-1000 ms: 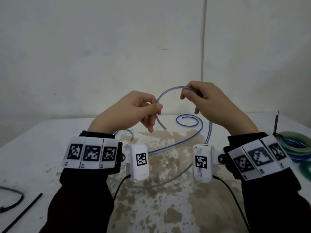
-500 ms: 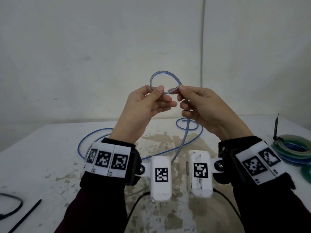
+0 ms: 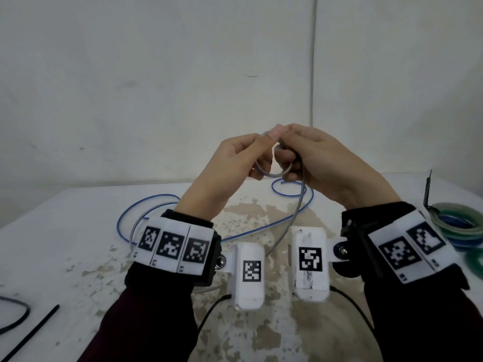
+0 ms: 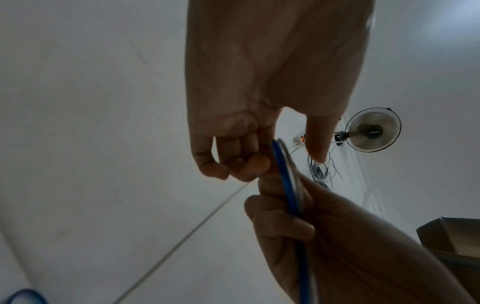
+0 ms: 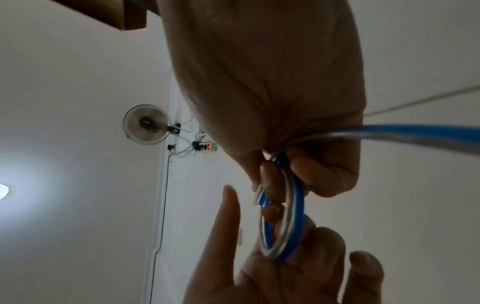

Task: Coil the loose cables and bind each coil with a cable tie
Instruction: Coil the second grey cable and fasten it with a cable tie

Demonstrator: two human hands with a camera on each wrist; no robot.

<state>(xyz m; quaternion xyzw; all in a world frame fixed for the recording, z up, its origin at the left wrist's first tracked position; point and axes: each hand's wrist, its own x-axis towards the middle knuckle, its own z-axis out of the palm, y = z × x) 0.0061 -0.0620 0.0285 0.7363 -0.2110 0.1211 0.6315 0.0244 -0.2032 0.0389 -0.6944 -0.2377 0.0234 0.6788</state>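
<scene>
At centre frame a small first loop of springy blue-and-clear flat cable [image 3: 271, 168] is pinched by left hand [image 3: 235, 163] and right hand [image 3: 324, 163]; if either pinch is loosened, it is likely sprung open.

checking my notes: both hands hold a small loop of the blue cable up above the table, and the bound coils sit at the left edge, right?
Not quite: the bound coils sit at the table's right edge, as the head view shows. Both hands do hold the blue cable loop above the table.
</scene>
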